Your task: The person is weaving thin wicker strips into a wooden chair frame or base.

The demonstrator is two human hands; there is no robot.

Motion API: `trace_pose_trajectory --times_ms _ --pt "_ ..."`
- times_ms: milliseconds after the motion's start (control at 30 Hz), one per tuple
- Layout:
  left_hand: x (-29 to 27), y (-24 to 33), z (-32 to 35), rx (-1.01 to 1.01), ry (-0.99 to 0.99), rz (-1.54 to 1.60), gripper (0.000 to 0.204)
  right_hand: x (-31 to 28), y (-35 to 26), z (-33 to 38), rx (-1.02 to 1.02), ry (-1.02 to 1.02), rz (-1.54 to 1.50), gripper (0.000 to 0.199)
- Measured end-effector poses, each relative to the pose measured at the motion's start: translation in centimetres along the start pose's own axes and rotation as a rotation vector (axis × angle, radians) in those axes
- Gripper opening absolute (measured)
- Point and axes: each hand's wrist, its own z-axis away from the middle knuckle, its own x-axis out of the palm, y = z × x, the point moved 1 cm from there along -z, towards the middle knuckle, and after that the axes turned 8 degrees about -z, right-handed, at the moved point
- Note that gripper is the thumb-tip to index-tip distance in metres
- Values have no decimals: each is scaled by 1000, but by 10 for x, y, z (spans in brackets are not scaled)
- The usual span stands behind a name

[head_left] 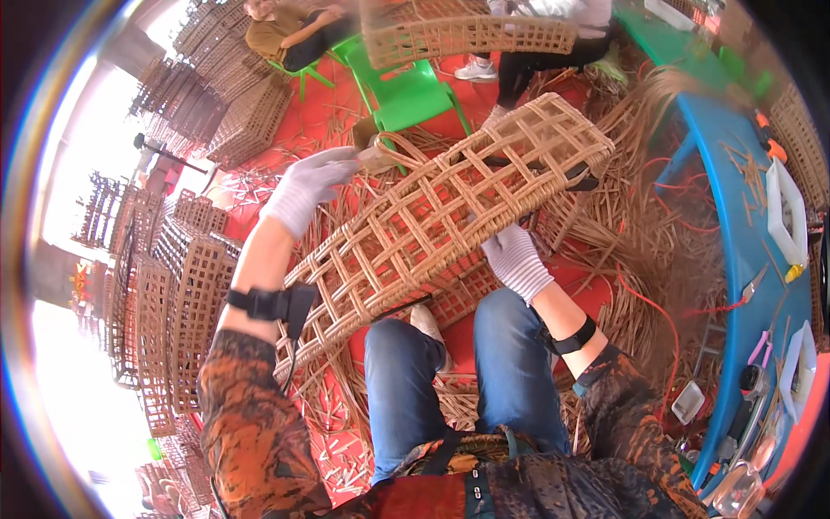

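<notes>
Slanting before the knees (402,381), a woven basket (450,227) runs lengthwise from lower left to upper right, pointing away. The right hand (516,259) meets its near edge, fingers partly hidden — I cannot tell how closed. The left hand (313,183), loosely open and empty, hangs off its far edge. Beyond stands a green chair (415,104).

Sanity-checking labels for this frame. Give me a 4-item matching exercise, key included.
1. woven basket
2. left hand
3. right hand
4. nearest chair

A. at the basket's lower edge, in a striped glove
B. green
C. slanted, its left end lower in the picture
D. left of the basket's middle, fingers extended

Pairs: 1-C, 2-D, 3-A, 4-B
</notes>
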Motion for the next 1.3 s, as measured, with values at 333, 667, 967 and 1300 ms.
trace_pose_trajectory --times_ms 333,667,967,1300 --pt "60 0 -72 141 -266 -13 26 29 38 -36 -89 -31 -50 37" --pt "68 -8 -70 61 -144 -11 23 48 24 -45 107 11 -767 36" --pt "71 -9 -83 283 -94 -492 22 61 18 -41 196 38 -756 35" --pt "78 -20 -82 415 -26 -434 18 72 8 -39 287 82 -956 33"
